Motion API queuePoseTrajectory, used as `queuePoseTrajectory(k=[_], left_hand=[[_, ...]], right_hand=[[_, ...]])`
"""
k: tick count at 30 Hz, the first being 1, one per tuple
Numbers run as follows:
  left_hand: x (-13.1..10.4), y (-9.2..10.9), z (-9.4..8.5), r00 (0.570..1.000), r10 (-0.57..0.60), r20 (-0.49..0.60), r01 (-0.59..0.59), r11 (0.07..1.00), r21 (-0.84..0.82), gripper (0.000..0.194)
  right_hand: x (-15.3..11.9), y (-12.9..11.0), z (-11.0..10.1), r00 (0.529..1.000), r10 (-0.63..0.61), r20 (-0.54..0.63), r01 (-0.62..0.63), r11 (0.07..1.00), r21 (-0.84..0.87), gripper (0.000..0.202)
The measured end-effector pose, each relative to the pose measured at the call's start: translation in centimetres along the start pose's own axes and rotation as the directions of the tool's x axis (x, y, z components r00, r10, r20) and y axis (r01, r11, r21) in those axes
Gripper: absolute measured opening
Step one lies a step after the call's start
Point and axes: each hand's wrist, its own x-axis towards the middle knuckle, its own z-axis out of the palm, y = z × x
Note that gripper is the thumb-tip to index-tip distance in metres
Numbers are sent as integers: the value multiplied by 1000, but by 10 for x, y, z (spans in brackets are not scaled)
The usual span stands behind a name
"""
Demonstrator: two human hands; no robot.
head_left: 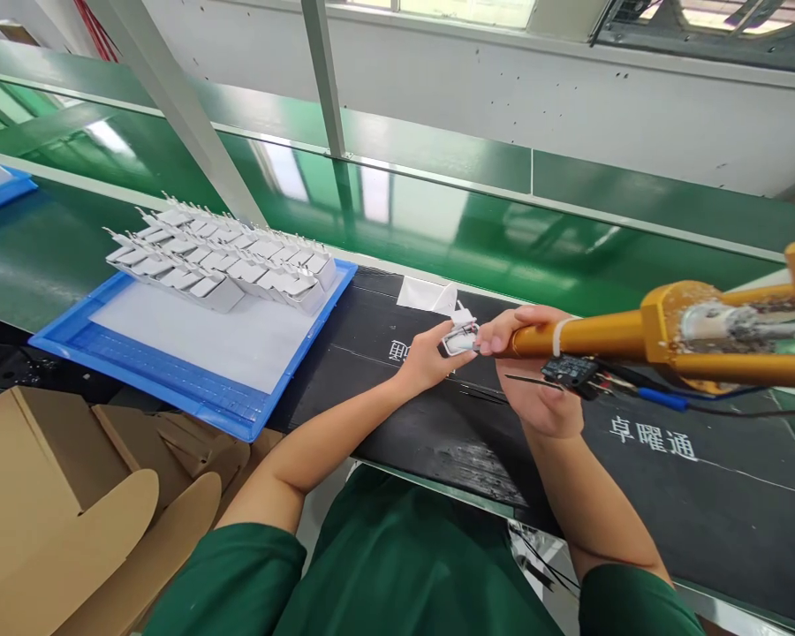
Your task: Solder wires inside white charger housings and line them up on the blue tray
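My left hand (427,358) is closed around a small white housing (461,339), whose open side shows small parts inside. My right hand (536,371) touches the front end of an orange tool (576,334), its fingertips at the right edge of the housing. The tool reaches in from the right, with a black switch (570,373) and wires strapped beneath it. Where the tool's tip meets the housing is too small to make out. Just behind the housing lies a white sheet (425,295) on the black mat (397,424).
A blue tray (165,395) at the left holds rows of white housings (218,256) with thin wires sticking up. Another blue tray (23,187) is at the far left. Cardboard boxes (59,495) stand at the lower left. A grey post (324,79) rises behind the green conveyor (424,225).
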Motion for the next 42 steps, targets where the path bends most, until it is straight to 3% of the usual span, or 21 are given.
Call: queuePoseTrajectory(k=[4, 7, 12, 18, 22, 29, 32, 37, 42], left_hand=[[7, -2, -15, 993, -113, -29, 111, 990, -83, 43], [5, 7, -24, 988, -153, -10, 150, 980, -133, 42], [-4, 25, -28, 979, -170, 111, 195, 942, -272, 46], [-5, 22, -26, 963, -221, 157, 262, 909, -325, 51], [-3, 16, -25, 962, -242, 127, 267, 931, -248, 45], [-1, 10, -27, 960, -274, 52, 273, 962, 28, 38], [-1, 9, -27, 966, -254, 49, 248, 964, 100, 35], [-2, 10, -24, 978, -190, 87, 183, 980, 80, 36], [-1, 12, -25, 969, -219, 117, 195, 963, 185, 39]], right_hand=[[1, 6, -12, 997, 9, -74, -1, 994, 111, 47], [-2, 8, -26, 994, 12, -108, 0, 994, 108, 42], [-10, 14, -56, 968, 12, -249, -26, 998, -53, 42], [-23, 36, -86, 903, -62, -424, -7, 987, -160, 40], [-27, 47, -98, 871, -77, -486, -15, 983, -181, 37], [-26, 47, -103, 825, -68, -560, -26, 987, -158, 37], [-26, 47, -103, 830, -69, -554, -22, 988, -156, 35], [-27, 50, -104, 850, -111, -515, 44, 989, -140, 36], [-28, 55, -108, 863, -160, -479, 34, 965, -260, 43]])
